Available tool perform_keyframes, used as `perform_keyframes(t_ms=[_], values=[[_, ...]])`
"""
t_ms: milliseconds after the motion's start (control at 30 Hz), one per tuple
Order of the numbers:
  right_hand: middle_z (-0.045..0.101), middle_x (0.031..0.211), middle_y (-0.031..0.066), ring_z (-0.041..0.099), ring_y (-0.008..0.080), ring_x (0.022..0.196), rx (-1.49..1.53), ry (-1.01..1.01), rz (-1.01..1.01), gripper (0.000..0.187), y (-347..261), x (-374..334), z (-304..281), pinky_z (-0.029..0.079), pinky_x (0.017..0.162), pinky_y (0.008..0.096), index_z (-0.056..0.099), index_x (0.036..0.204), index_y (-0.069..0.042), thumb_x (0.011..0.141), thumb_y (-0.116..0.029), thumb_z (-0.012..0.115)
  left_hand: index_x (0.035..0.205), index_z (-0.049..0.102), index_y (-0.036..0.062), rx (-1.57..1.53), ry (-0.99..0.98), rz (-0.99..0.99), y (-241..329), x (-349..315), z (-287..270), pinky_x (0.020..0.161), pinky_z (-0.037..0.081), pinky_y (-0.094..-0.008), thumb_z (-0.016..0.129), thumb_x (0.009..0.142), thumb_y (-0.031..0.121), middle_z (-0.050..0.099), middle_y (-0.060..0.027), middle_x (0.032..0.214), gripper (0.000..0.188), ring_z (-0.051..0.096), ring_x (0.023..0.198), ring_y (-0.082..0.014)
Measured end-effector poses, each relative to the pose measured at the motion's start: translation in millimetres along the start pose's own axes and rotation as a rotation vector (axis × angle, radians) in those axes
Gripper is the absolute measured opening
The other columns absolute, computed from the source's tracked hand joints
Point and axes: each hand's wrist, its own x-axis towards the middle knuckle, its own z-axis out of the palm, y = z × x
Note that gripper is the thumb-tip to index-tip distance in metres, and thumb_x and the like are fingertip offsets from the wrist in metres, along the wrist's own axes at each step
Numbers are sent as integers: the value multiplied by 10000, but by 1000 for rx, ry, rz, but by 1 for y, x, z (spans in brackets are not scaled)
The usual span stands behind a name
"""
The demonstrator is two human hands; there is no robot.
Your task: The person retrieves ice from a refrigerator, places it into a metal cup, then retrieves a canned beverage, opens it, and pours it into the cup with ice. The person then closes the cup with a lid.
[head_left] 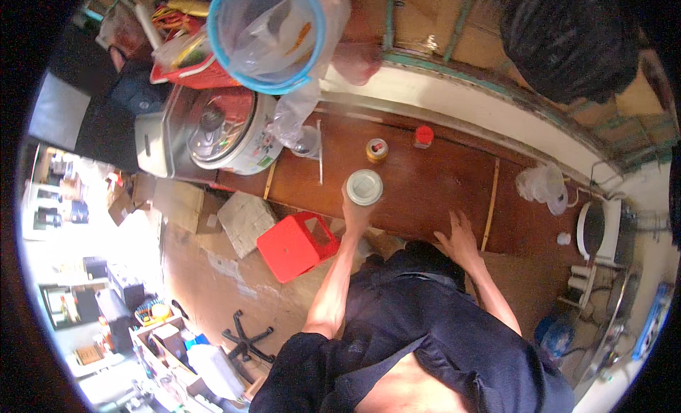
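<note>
My left hand (355, 213) is wrapped round a round container with a pale, whitish top (364, 187), held near the front edge of the brown wooden table (440, 193). Its sides are mostly hidden, so I cannot make out its exact kind. My right hand (460, 239) is over the table's front edge, fingers spread, with nothing in it. Behind the container stands a yellowish drink can (377, 150). A small clear jar with a red lid (423, 136) is a little farther right, toward the back of the table.
At the left stand a rice cooker (237, 140) with a glass lid and a blue-rimmed bin (323, 40) lined with plastic. A clear plastic bag (540, 184) lies at the table's right. A red stool (296, 248) and a wheeled chair base (247, 336) are on the floor.
</note>
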Motion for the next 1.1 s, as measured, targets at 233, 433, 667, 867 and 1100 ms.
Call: perform_keyframes(t_ms=[233, 433, 667, 867, 1100], values=[[438, 1425, 278, 422, 432, 1314, 128, 2, -335, 817, -55, 144, -6, 369, 1092, 488, 354, 1441, 52, 844, -349, 743, 1335, 477, 24, 212, 72, -74, -5, -45, -14, 984, 472, -423, 834, 694, 157, 580, -216, 1280, 746, 570, 1191, -345], [434, 1435, 257, 446, 416, 1291, -37, 77, -576, 1009, -94, 235, 17, 372, 1081, 476, 268, 1471, 58, 750, -364, 834, 1341, 493, 8, 453, 144, -424, 5, -152, -58, 1006, 462, -415, 812, 738, 247, 593, -251, 1270, 722, 563, 1206, -391], [552, 1287, 242, 546, 393, 1185, -34, -50, -645, 780, -117, 266, 26, 483, 967, 471, 389, 1404, 1, 796, -263, 800, 1296, 559, -39, 363, 676, -754, 19, -302, -65, 1007, 463, -396, 796, 779, 287, 634, -221, 1253, 656, 604, 1184, -332], [677, 1079, 174, 656, 328, 1012, 113, 56, -736, 444, -104, 250, 1, 516, 851, 431, 589, 1140, 4, 777, -134, 805, 1267, 579, -51, 242, 614, -1005, 24, -391, -9, 995, 473, -374, 787, 794, 321, 646, -215, 1237, 637, 616, 1171, -308], [581, 1137, 189, 608, 312, 1045, 325, 21, -749, 432, -44, 233, -2, 515, 916, 430, 491, 1196, 12, 869, -124, 740, 1285, 566, -11, 300, 488, -962, 28, -368, -7, 997, 485, -400, 766, 818, 381, 642, -200, 1248, 641, 619, 1160, -326]])
